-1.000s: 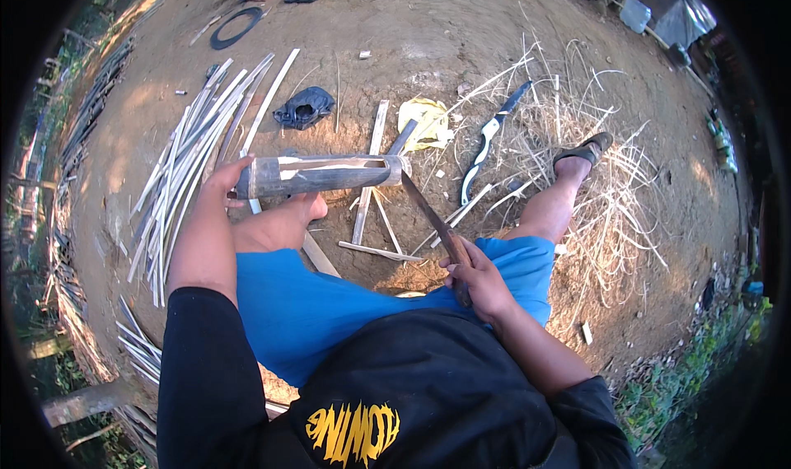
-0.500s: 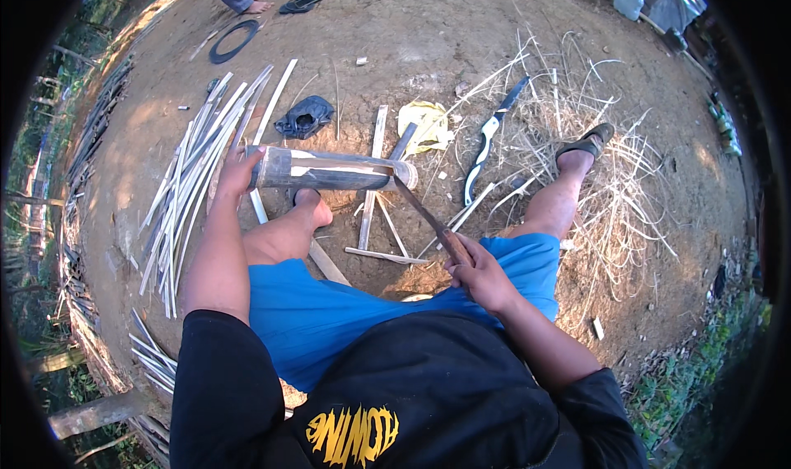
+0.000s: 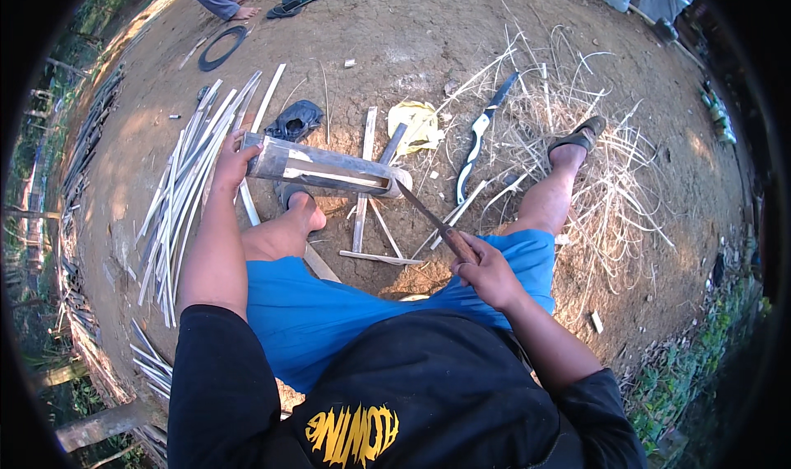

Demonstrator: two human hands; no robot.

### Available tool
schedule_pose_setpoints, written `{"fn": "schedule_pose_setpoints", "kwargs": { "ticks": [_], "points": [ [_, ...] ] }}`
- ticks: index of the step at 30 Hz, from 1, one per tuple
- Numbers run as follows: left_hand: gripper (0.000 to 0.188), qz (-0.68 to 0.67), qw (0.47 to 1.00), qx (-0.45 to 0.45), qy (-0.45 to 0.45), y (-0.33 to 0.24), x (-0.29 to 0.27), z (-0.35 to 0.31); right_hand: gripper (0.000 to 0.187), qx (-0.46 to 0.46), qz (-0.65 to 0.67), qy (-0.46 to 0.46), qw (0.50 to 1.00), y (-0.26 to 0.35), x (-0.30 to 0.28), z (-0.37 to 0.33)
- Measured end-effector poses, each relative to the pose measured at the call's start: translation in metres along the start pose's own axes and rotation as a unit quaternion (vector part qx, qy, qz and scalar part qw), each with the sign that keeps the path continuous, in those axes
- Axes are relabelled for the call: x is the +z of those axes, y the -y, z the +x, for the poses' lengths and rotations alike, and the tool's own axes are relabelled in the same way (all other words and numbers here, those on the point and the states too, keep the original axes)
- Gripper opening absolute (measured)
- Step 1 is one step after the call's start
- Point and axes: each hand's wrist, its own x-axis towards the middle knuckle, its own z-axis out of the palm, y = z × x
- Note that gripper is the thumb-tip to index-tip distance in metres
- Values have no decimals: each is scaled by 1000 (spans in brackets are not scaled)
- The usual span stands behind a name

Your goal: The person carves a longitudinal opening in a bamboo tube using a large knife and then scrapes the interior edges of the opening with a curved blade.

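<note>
I sit on bare earth with my legs out in blue shorts. My left hand [image 3: 233,163] grips the far end of a short bamboo tube [image 3: 321,168] held level above my left foot. My right hand [image 3: 484,270] is closed on the wooden handle of a long knife [image 3: 428,219]. The blade runs up and left, and its edge sits in the near end of the tube. A pale split line shows along the tube's side.
A pile of pale bamboo strips [image 3: 185,191] lies on my left. Loose slats, a yellow cloth [image 3: 418,123] and a second curved knife [image 3: 479,133] lie ahead; dry shavings [image 3: 601,181] spread right. Another person's foot [image 3: 241,12], sandals and a black ring [image 3: 221,47] are at the far left.
The tube has shifted slightly up and left with my left hand. The knife stays lodged in its near end, and my right hand keeps its hold on the handle.
</note>
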Motion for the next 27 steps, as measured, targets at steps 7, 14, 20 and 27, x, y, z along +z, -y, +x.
{"fn": "schedule_pose_setpoints", "kwargs": {
  "ticks": [7, 14, 20, 27],
  "points": [
    [72, 5, 999, 40, 24, -15, 6, -12, 53, 2, -33, -5, 999, 5, 1, -1],
    [67, -6, 998, 58, -4, -13, 8, -10, 59, 69, 139, -6, 988, 3, -1, -4],
    [69, 8, 1000, 26, 10, -7, 6, -5, 57, 75, 259, -23, 963, -2, 1, -3],
    [71, 15, 1000, 15, 6, -5, 4, -5, 55, 89, 319, -13, 943, -10, 0, -2]
  ]
}}
